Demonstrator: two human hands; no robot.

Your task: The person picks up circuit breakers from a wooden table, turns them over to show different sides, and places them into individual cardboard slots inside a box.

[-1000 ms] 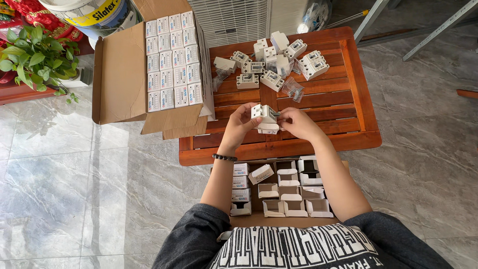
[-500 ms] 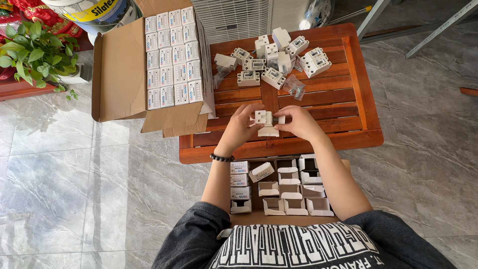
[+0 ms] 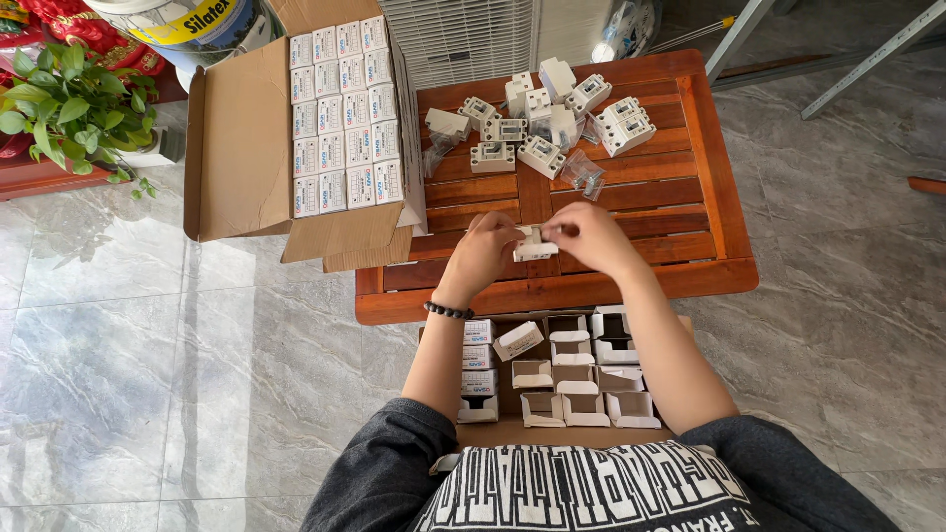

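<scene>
Both of my hands meet over the near part of a low wooden table [image 3: 690, 207]. My left hand [image 3: 485, 252] and my right hand [image 3: 589, 236] grip one small white box [image 3: 533, 245] between them, low over the slats. A black bead bracelet [image 3: 448, 310] circles my left wrist. A heap of white plastic devices [image 3: 537, 123] lies at the table's far side, with clear plastic bags [image 3: 583, 172] among them. Under my forearms a cardboard box [image 3: 552, 369] holds several small white cartons, some open.
A large open cardboard carton [image 3: 246, 148] with neat rows of small white packs [image 3: 340, 113] rests at the table's left corner. A potted green plant [image 3: 69, 103] and a paint bucket [image 3: 187, 25] stand at the far left. Grey marble floor tiles surround the table; metal legs [image 3: 867, 59] cross the far right.
My hands have lowered the small white box closer to the table and closed more tightly around it, hiding more of it.
</scene>
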